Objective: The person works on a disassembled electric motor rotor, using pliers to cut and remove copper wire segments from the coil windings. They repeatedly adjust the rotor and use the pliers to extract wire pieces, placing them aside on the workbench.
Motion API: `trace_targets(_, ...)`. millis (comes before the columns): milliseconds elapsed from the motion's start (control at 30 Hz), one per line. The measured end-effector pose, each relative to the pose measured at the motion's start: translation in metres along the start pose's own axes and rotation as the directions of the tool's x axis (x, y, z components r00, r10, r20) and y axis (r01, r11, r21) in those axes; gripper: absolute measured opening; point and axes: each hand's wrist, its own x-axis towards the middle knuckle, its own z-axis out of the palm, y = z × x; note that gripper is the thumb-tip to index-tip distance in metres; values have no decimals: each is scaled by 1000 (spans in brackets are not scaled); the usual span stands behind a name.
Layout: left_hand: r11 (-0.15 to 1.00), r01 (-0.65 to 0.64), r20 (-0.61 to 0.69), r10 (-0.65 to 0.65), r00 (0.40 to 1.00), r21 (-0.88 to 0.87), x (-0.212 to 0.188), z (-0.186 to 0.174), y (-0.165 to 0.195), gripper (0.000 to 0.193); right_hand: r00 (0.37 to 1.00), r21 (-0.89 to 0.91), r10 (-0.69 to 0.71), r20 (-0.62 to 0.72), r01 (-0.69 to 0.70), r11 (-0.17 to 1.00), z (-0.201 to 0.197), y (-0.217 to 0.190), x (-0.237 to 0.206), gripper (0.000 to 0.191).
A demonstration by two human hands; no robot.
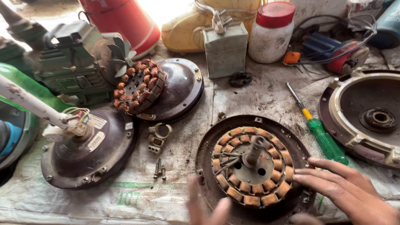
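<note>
A round dark fan motor housing (208, 150) lies in front of me with a copper-wound stator (250, 166) and a short metal shaft (255, 149) standing in its middle. My right hand (346, 189) rests flat with fingers spread, its fingertips touching the stator's right edge. My left hand (206, 210) is blurred at the bottom edge, fingers apart, close to the housing's near rim; it holds nothing.
A green-handled screwdriver (323, 137) lies right of the housing. Loose screws (159, 168) and a metal clamp (158, 135) lie on the sack cloth. Another stator (137, 85) leans on a dark cover (183, 87). A wired motor (89, 150), a grey capacitor box (225, 50), and a white jar (271, 35) surround them.
</note>
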Motion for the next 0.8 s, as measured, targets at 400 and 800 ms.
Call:
trace_targets(400, 990, 129, 49, -131, 990, 48, 97, -24, 73, 80, 962, -151, 272, 0, -269, 951, 7, -26, 28, 83)
trace_targets(800, 966, 259, 20, -259, 966, 23, 80, -33, 46, 59, 845, 74, 462, -268, -460, 885, 19, -55, 54, 43)
